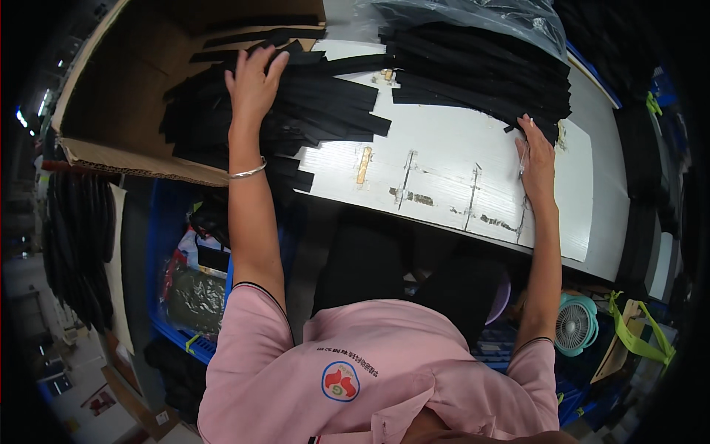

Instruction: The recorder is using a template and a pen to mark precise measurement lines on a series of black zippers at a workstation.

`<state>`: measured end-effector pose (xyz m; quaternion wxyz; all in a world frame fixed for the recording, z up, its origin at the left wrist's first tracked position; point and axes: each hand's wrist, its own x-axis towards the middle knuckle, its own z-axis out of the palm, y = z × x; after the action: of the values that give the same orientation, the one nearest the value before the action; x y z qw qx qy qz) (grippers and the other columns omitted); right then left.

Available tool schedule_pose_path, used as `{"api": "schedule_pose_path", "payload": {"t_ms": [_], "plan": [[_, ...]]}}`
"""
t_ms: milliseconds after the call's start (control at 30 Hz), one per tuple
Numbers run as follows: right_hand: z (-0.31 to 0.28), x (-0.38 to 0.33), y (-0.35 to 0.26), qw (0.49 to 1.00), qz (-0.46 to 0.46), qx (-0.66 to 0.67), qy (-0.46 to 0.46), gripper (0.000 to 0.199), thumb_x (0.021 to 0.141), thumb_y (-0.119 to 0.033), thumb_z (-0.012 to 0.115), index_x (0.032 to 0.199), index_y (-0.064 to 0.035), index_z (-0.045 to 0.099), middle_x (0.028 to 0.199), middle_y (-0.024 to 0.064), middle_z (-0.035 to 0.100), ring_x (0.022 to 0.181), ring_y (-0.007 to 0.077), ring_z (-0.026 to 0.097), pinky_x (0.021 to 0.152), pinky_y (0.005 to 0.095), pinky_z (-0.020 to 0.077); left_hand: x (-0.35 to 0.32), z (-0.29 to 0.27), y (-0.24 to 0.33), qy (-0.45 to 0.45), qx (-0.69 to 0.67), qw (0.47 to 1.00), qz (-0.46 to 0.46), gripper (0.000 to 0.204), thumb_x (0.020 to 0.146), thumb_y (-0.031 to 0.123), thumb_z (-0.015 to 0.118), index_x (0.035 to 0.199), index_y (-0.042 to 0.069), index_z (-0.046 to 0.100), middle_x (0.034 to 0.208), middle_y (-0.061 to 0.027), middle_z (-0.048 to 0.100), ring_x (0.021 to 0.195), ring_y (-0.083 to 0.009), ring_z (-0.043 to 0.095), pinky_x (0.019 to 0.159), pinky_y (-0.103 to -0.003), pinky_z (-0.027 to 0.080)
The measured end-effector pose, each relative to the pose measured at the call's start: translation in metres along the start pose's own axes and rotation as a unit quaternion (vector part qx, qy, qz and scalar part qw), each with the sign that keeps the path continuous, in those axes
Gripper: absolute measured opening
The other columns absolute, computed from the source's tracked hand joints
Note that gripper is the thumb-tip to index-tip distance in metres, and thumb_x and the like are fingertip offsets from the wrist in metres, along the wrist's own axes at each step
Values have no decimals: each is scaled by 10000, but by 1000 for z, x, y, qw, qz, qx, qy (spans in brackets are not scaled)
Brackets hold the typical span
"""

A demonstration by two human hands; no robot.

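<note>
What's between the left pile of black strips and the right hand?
Head view: just white board between the left pile and right hand; dark lines show lower in the picture.

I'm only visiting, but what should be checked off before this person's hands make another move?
1. Left hand at the left pile of black strips: ok; it is over them with fingers spread. Whether it presses on them: cannot tell.
2. Left pile lined up: not ok; its ends jut out unevenly.
3. Right hand near the right pile of black strips: ok; its fingertips are at the pile's near right corner.
4. Right hand free of any small object: cannot tell.
5. Cardboard box open toward the strips: ok.
6. White board unmarked: not ok; dark lines and patches show.
</note>
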<state>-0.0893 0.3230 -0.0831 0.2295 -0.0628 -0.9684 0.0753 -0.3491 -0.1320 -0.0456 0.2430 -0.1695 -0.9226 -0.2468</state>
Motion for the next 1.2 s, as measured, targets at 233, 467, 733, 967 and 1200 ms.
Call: {"api": "schedule_pose_path", "payload": {"t_ms": [233,467,733,967,1200], "plan": [[3,-1,-3,999,27,6,17,395,1013,-131,603,1405,-132,555,1425,58,606,1350,249,534,1137,398,360,-20,-7,12,-73,44,996,-16,457,996,506,564,1079,101,757,1186,-74,715,1297,-295,547,1192,-548,227],[2,-8,7,999,48,-10,9,400,1025,-204,598,1420,-153,565,1486,62,557,1346,274,519,1151,387,365,-8,19,38,-3,6,990,144,416,936,451,671,1154,105,751,1328,-120,653,1355,-343,496,1167,-603,244],[0,-1,0,999,17,29,40,391,990,-134,629,1376,-110,569,1414,83,611,1324,246,554,1119,392,362,12,41,50,-37,-89,976,193,205,922,247,706,1027,75,736,1254,-95,689,1338,-330,528,1137,-604,280],[-3,-8,9,997,43,48,32,378,999,-164,614,1373,-136,567,1463,82,570,1349,243,525,1126,394,330,-26,-32,149,-276,-256,922,86,252,969,179,669,1170,39,726,964,-107,731,852,-210,666,791,-293,522],[-41,-27,-23,984,53,94,140,372,960,-149,681,1327,-140,628,1329,78,668,1256,296,590,1077,417,415,-108,29,232,-382,-243,857,244,250,926,188,674,1143,92,753,919,-138,709,873,-318,679,791,-417,534]]}}
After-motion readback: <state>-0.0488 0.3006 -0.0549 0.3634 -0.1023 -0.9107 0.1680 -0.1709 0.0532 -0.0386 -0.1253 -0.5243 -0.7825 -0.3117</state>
